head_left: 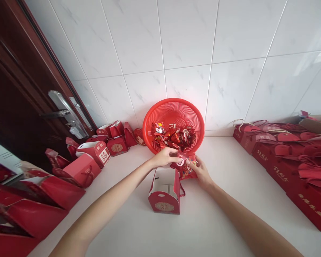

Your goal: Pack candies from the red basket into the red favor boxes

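A red plastic basket [173,105] leans against the wall with wrapped candies [176,137] inside. Just in front of its rim, my left hand [164,157] has its fingers closed on a red candy packet [180,160] with a round white mark. My right hand [199,169] pinches the right side of the same packet, thumb on top. Under the packet lies a colourful red candy bag [188,173], partly covered by my fingers. Nearer to me stands an open red gift box [164,200], its pale inside showing, with a red cord handle on its right side.
Many red gift boxes [81,167] stand along the left of the white table [128,228]. Red boxes with cord handles [278,160] line the right. A dark door with a metal handle [62,107] is at the left, and a tiled wall [187,46] behind.
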`<state>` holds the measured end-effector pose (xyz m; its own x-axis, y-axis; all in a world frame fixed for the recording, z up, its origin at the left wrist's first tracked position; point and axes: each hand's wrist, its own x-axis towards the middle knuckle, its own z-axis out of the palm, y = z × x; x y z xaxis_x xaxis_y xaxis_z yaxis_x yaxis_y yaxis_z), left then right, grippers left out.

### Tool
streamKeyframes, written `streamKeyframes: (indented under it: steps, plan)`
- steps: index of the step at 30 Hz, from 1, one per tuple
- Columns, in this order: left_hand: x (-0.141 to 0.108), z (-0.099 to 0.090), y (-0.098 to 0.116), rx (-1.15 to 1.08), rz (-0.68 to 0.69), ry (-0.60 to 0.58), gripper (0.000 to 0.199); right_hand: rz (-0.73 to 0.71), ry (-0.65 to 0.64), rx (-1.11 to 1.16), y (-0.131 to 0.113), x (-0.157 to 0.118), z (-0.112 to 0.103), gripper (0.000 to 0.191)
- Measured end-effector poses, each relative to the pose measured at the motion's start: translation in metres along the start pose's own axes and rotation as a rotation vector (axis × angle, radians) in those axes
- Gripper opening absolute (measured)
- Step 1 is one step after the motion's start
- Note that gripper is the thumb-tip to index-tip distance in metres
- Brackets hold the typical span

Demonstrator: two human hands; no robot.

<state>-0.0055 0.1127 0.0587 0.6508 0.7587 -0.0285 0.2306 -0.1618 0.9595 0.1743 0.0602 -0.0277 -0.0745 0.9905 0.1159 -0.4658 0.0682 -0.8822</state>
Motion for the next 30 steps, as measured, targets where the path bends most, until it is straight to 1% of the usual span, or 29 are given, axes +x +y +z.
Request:
streamKeyframes:
  steps: [6,9,11,13,15,21,24,30]
  plan:
    - [-0.002,0.001,-0.002,-0.129,0.051,0.065,0.041,-0.016,0.013,-0.004,0.001,0.001,-0.001,0.049]
    - [-0.002,0.001,-0.003,-0.193,0.059,0.122,0.039,-0.013,0.015,-0.005,0.001,0.001,0.0,0.051]
    - [-0.002,0.0,-0.005,-0.232,0.056,0.163,0.038,-0.011,0.01,-0.004,0.001,0.001,0.0,0.051]
    - [-0.002,-0.001,-0.007,-0.27,0.032,0.192,0.042,-0.008,0.003,-0.008,0.001,0.001,-0.001,0.05]
    - [-0.001,-0.001,-0.009,-0.296,0.001,0.199,0.047,-0.005,0.0,-0.015,0.001,0.001,0.0,0.049]
    - [-0.001,0.001,-0.012,-0.359,-0.021,0.196,0.046,0.009,0.017,-0.029,-0.003,-0.001,0.002,0.051]
    - [0.0,0.002,-0.012,-0.361,0.011,0.21,0.048,0.006,0.015,-0.03,-0.003,-0.002,0.002,0.051]
    - [-0.001,0.0,-0.01,-0.296,0.041,0.291,0.045,0.003,0.01,-0.027,-0.002,-0.001,0.002,0.051]
